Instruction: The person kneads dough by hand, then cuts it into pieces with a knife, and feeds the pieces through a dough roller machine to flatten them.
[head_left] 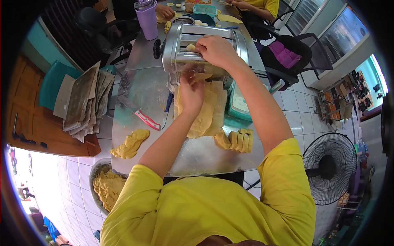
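A shiny metal dough roller machine (205,33) stands on the table in front of me. My right hand (215,50) reaches over its top, fingers bent and held together at a small piece of dough (191,48) in the feed opening. Below the rollers, my left hand (192,92) is raised at the machine's near side, its fingers blurred by motion. Thin yellow dough sheets (204,117) lie stacked on paper under and beside that hand. I cannot make out whether its fingers touch dough.
A red-handled knife (147,120) and a dough lump (130,144) lie left; cut dough pieces (238,140) and a lidded container (240,102) are right. A dough bowl (98,168) stands low left, a fan (329,168) right. Two people work across the table beyond a purple tumbler (147,20).
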`<act>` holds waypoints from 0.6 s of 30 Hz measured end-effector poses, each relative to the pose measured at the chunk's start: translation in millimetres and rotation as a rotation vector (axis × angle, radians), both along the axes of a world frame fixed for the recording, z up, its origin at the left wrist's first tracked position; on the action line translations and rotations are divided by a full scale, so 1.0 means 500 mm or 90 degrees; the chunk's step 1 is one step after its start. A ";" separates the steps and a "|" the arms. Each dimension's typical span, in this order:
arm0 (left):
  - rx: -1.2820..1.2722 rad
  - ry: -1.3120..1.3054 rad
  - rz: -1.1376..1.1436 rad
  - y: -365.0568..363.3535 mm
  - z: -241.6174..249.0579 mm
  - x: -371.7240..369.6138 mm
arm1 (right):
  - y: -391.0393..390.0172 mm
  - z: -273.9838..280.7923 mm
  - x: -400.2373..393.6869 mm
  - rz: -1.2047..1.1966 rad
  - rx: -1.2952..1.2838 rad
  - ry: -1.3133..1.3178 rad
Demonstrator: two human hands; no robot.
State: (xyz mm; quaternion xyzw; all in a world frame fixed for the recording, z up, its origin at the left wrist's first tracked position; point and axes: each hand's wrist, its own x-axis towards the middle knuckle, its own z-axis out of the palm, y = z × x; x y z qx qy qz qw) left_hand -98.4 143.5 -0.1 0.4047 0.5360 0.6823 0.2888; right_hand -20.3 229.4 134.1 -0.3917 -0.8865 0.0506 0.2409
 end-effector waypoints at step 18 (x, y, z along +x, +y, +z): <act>0.052 -0.546 -0.138 0.015 0.049 0.009 | -0.002 -0.005 -0.002 0.027 0.026 0.042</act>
